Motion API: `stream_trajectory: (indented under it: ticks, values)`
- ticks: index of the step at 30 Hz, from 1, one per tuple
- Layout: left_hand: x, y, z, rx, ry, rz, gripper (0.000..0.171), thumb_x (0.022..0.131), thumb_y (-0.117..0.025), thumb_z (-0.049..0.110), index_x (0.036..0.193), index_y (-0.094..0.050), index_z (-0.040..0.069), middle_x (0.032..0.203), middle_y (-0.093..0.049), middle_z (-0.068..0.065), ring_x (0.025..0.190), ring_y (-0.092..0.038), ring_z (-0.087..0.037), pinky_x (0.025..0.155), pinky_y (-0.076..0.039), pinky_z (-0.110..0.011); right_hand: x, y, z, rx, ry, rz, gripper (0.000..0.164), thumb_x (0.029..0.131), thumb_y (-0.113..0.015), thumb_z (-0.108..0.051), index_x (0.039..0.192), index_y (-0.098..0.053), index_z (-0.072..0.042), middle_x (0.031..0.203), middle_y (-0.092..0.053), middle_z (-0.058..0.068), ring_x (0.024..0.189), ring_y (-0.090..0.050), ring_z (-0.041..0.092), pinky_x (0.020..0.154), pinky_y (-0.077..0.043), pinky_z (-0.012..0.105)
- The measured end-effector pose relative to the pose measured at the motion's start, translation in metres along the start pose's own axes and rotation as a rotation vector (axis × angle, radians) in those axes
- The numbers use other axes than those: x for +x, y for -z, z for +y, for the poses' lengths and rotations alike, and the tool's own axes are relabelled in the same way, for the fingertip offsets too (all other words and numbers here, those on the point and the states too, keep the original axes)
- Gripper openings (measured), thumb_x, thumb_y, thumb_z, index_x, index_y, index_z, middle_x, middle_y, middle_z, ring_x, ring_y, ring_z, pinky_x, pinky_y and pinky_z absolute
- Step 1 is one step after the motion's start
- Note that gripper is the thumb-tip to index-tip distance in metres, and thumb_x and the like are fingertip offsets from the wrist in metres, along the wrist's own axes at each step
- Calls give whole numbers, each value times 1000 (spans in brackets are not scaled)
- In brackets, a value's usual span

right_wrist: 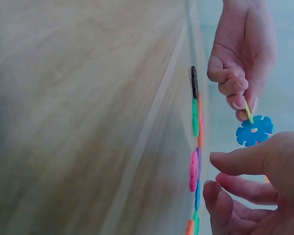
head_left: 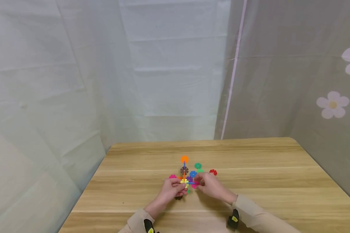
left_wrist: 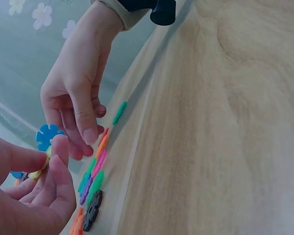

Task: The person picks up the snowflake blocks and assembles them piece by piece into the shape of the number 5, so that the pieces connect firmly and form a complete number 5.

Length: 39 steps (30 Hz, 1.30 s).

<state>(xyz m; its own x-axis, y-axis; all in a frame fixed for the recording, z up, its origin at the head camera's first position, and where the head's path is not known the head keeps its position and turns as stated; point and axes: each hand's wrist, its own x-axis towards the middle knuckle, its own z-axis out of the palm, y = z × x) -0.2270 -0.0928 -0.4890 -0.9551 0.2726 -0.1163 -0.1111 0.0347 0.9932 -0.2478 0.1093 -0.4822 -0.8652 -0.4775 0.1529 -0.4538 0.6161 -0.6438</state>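
The linked discs are yellow, blue, orange and brown; the tabletop is tan with streaky grain; the grey curtain carries white, yellow-centred flowers.

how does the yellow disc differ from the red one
The yellow disc is pinched in the left hand; the red disc lies on the table. The yellow disc is joined to a blue disc; the red disc lies apart. Both have notched edges.
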Motion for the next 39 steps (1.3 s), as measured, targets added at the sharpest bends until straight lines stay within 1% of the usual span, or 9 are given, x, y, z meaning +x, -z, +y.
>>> stream_trajectory:
  ticks: [2,8,16,24,28,34,39]
  values:
    - [-1,0,0,-3,1,-5,23,93,-60,4,104,-59,-16,81,-73,-12,63,-66,-5,60,-53,-16,1,0,0,-17,-7,5,23,78,-71,4,100,-67,1,96,-70,13,80,-67,20,69,-57,26]
    - [-1,0,-1,-9,3,-17,22,93,-60,4,103,-59,-16,80,-73,-11,63,-67,-4,59,-52,-15,2,-2,0,-71,-35,-1,26,78,-74,-3,103,-68,1,93,-70,10,78,-64,15,68,-54,22]
    - [0,0,-2,-12,9,-24,22,94,-59,5,102,-59,-16,80,-73,-10,63,-66,-3,59,-52,-14,4,-4,0,-78,-33,-15,23,77,-76,-4,99,-68,1,87,-68,7,77,-61,14,69,-54,24]
    - [1,1,-4,-24,7,-36,20,94,-60,5,100,-60,-14,76,-72,-3,61,-66,-3,59,-52,-14,5,-6,2,-96,-35,-21,22,78,-76,-4,98,-67,-1,88,-68,7,80,-63,16,71,-55,28]
    - [1,1,-4,-27,2,-42,21,94,-59,5,100,-60,-15,75,-72,-3,61,-65,-3,58,-52,-14,6,-6,2,-108,-29,-17,21,78,-76,-5,96,-67,-2,87,-68,7,80,-63,16,70,-54,28]
    - [1,3,-5,-10,3,-42,23,94,-59,5,101,-59,-17,77,-73,-6,61,-65,-3,58,-51,-14,6,-5,2,-82,-44,-30,16,77,-76,-3,89,-65,-4,82,-65,3,76,-59,13,67,-52,24]
    - [2,4,-8,-4,7,-42,25,95,-58,5,101,-58,-19,79,-73,-9,61,-65,-3,58,-51,-15,6,-3,3,-38,-59,-41,20,76,-77,-2,87,-61,-5,80,-62,1,73,-56,11,64,-49,22]
